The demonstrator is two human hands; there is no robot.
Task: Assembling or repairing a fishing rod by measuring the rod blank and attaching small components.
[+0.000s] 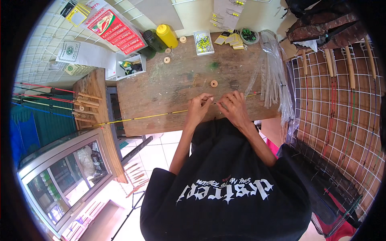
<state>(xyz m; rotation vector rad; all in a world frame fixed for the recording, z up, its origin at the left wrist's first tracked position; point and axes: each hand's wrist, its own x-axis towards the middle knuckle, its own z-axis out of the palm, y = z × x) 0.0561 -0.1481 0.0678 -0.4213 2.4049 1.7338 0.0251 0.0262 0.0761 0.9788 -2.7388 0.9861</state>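
Note:
A thin yellow rod (149,116) with dark bands lies slantwise across the wooden table. Its left end reaches the wooden ledge, and its reddish tip shows past my right hand. My left hand (198,107) is closed around the rod near the table's front edge, thumb and fingertips pinched together. Close beside it, my right hand (233,106) is also closed in a pinch on the rod. Something small and dark shows between the fingertips, too small to make out. Just beyond my hands sits a round wooden disc (214,83) with a hole.
At the back of the table (177,86) stand a yellow bottle (166,35), dark bottles and a white box of yellow beads (204,43). Clear plastic sleeves (273,72) hang at the right. Several rods with wooden handles (86,105) rest at the left.

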